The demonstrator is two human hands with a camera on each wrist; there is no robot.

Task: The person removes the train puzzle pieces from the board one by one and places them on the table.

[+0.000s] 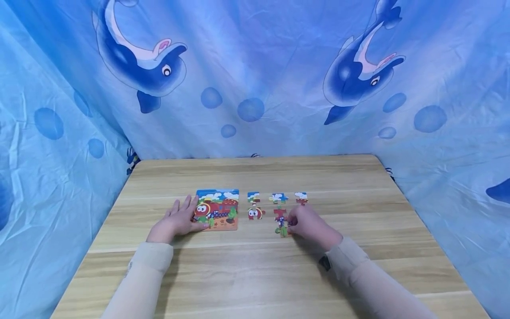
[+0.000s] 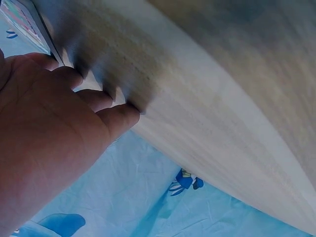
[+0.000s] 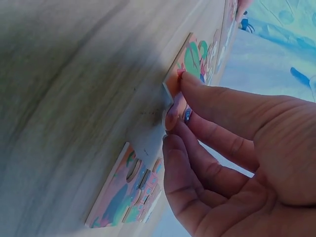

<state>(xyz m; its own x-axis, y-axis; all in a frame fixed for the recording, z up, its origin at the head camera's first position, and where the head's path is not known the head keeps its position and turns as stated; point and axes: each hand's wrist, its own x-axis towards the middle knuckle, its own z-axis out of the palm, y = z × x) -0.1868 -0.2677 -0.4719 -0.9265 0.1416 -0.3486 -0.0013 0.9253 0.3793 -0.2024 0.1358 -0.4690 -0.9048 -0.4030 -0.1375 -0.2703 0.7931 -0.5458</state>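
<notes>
A train picture puzzle board point(image 1: 217, 210) lies flat on the wooden table. My left hand point(image 1: 182, 218) rests at its left side with fingers spread and the thumb over its lower left edge. My right hand point(image 1: 308, 225) pinches a jigsaw piece point(image 3: 190, 59) with orange ground and a green cactus, between thumb and fingers low at the tabletop. Directly above it in the head view is a red train piece point(image 1: 280, 214). Another cactus piece point(image 3: 111, 197) lies beside the right hand in the right wrist view; in the head view the hand hides it.
Loose pieces lie between the board and the right hand: a sky piece point(image 1: 253, 197), a train-face piece point(image 1: 255, 213) and a cloud piece point(image 1: 279, 198). Another cloud piece point(image 1: 301, 197) lies beyond the hand. A blue dolphin-print curtain point(image 1: 255, 79) hangs behind the table point(image 1: 255, 274).
</notes>
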